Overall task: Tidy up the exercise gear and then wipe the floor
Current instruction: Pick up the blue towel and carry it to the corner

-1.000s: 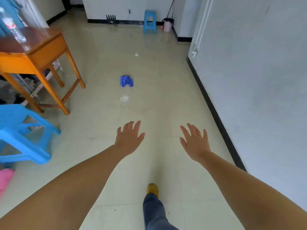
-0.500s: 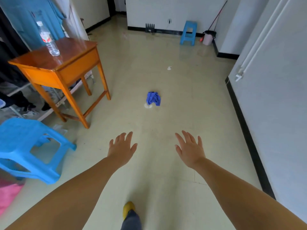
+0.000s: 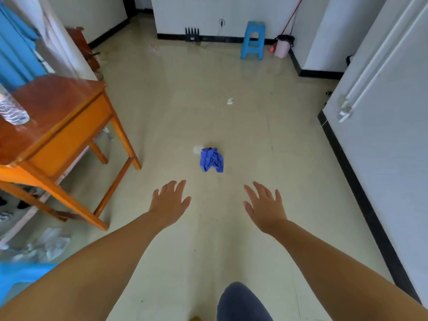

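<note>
Ahead, blue cloth (image 3: 211, 159) on bare floor (image 3: 266, 140)

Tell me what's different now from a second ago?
The person has walked forward: the blue cloth on the floor and the wooden table look closer. Nothing was picked up or dropped. The left hand and right hand stay open and empty, stretched ahead.

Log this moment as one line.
left hand: open, empty | right hand: open, empty | blue cloth: crumpled on floor, ahead, untouched

Bare floor (image 3: 208, 239) between hands (image 3: 170, 205) and cloth (image 3: 212, 159)
</note>
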The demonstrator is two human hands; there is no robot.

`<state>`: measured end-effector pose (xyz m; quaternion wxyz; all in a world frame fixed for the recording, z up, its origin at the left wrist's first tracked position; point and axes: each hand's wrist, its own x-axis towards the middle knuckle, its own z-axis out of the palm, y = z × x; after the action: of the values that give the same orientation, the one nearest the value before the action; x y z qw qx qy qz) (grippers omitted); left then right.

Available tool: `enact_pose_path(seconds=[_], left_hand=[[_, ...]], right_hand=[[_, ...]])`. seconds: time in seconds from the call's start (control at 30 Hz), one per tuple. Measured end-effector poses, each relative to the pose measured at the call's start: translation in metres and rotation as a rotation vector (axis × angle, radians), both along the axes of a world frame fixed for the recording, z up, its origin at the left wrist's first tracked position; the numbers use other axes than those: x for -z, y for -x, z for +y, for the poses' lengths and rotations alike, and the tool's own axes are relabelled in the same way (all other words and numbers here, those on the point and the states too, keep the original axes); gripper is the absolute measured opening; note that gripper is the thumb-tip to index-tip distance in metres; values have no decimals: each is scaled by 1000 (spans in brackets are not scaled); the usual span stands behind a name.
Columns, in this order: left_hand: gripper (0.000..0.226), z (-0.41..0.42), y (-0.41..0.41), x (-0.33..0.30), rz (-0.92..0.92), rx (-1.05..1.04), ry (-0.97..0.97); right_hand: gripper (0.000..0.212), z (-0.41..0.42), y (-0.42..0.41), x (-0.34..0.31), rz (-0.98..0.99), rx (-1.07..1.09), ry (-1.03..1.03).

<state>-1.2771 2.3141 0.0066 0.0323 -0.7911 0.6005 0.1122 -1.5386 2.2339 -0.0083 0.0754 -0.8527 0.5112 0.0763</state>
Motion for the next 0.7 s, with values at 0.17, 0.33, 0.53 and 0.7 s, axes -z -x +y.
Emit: enact_pose_path(seconds=[0.17, 0.33, 0.53, 0.7], left_hand=[[57, -123, -33, 18, 23, 73, -7], [58, -245, -69, 30, 26, 35, -25], [58, -357, -113, 40, 76, 9, -55], [58, -441, -164, 83, 116, 31, -169]], right_hand=[[55, -121, -38, 22, 27, 41, -43], [54, -261, -80, 23, 45, -36, -41], [54, -393, -135, 27, 101, -106, -54], [54, -469, -193, 67, 136, -121, -146]])
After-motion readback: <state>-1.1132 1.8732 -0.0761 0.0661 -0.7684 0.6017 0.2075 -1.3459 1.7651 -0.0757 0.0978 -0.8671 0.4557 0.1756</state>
